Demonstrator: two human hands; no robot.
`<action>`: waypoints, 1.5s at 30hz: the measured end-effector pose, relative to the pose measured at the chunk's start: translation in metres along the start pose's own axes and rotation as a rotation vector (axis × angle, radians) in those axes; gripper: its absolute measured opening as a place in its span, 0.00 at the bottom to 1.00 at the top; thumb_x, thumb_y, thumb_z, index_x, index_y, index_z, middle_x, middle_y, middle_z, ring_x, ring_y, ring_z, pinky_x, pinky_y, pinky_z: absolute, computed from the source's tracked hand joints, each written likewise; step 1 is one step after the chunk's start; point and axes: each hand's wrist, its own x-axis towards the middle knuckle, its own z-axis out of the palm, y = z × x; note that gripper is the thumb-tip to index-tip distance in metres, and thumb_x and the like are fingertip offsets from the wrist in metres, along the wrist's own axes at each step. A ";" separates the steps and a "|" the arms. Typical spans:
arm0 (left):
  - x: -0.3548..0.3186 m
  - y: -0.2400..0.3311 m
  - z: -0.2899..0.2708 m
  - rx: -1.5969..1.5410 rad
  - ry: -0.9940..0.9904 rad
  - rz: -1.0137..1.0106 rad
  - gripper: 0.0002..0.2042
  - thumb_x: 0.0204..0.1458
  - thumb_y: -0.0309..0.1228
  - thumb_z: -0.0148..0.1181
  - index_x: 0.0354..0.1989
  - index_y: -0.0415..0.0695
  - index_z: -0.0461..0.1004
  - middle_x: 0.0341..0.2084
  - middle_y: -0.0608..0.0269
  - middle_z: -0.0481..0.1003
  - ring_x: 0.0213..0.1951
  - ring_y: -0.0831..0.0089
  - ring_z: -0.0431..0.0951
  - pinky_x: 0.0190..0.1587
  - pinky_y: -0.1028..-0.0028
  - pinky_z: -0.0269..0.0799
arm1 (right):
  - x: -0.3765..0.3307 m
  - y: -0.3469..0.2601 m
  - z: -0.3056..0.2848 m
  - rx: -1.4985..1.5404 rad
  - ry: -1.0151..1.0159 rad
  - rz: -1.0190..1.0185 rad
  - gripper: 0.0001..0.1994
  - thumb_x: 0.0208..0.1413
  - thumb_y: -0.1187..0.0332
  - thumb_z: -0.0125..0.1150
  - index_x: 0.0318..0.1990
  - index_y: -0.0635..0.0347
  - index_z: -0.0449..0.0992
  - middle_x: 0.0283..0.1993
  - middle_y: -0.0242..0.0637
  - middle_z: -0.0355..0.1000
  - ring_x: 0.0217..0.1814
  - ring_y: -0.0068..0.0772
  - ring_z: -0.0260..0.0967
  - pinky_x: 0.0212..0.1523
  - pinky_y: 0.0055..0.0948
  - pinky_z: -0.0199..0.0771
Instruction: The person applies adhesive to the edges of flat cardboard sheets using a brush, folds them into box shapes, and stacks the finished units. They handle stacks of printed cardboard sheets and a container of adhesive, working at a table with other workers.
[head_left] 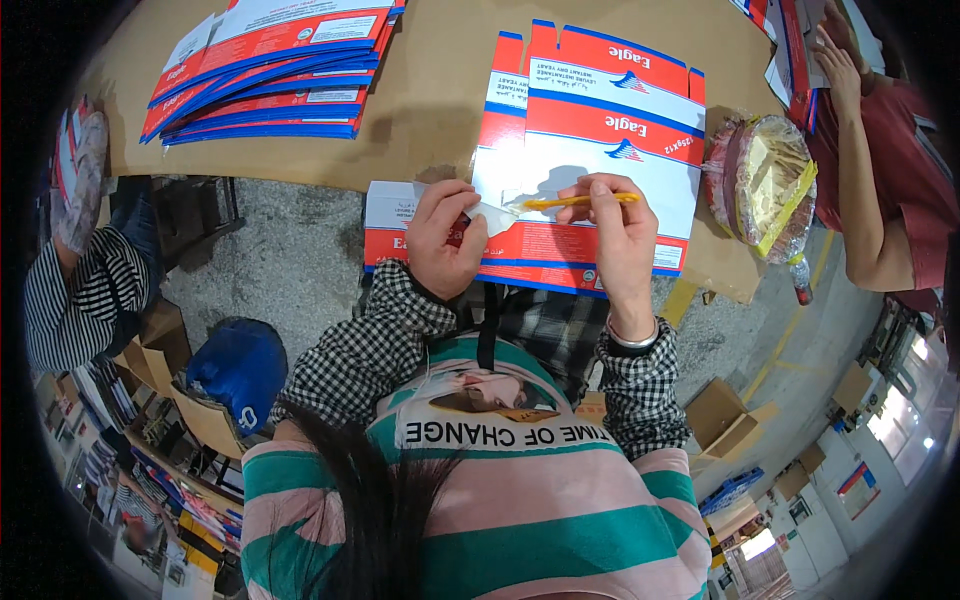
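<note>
Brown cardboard (440, 90) covers the work surface ahead of you, with grey concrete floor showing beneath its near edge.

Head view: a flattened red, white and blue carton (590, 150) lies open on the cardboard, its long printed panels running left to right, and its near edge hangs just over your lap. Your right hand (622, 235) pinches a thin yellow-handled tool (575, 202), probably a brush or glue stick, between thumb and fingertips. The tool's long axis lies almost level, with the tip pointing left toward your other hand. Your left hand (443, 240) is curled, thumb pressed against the fingers on a small white flap (492, 215) of the carton, holding it down right where the tool's tip meets it. So the working spot sits between the hands, nearer the left one, and the tool reaches it from the right.

A stack of flat cartons (270, 70) lies well apart at the upper left. A round basket wrapped in plastic (765, 185) sits just beside the carton's right end. A second person's arm (860, 150) reaches in at the upper right, and another person in a striped sleeve (70, 300) sits at the left.

The tool's tip is too small to make out, and your left palm hides the flap's fold.
</note>
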 end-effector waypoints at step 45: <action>0.011 0.014 -0.001 -0.025 -0.080 -0.090 0.08 0.49 0.25 0.56 0.36 0.35 0.72 0.38 0.52 0.70 0.32 0.66 0.74 0.35 0.73 0.71 | -0.004 -0.031 -0.024 0.086 0.205 -0.206 0.11 0.63 0.68 0.44 0.40 0.69 0.69 0.35 0.45 0.74 0.30 0.28 0.72 0.34 0.25 0.72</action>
